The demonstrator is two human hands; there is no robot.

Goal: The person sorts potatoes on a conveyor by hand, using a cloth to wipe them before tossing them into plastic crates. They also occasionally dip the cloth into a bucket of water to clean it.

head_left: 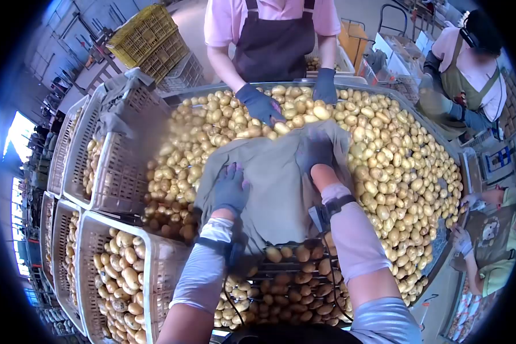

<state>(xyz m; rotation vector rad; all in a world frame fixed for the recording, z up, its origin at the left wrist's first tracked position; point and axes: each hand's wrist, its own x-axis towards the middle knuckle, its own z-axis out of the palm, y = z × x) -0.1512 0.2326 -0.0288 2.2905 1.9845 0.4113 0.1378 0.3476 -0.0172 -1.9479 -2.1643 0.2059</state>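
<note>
A grey-green cloth (272,183) lies spread over the potatoes (393,178), its lower part hanging over the near edge. My left hand (231,189), in a dark grey glove, rests flat on the cloth's left side with fingers apart. On the upper right of the cloth lies my right hand (316,150), also gloved, its fingers stretched out and pressing nothing but fabric. Sleeve covers and dark straps are on both forearms. More potatoes (289,298) show below the cloth's lower edge.
White crates (146,275) of potatoes stand at the left, with yellow crates (146,34) stacked behind. Across the table, a person in a dark apron (275,49) has gloved hands (261,103) among the potatoes. Other people stand at the right. The table has a metal rim (404,103).
</note>
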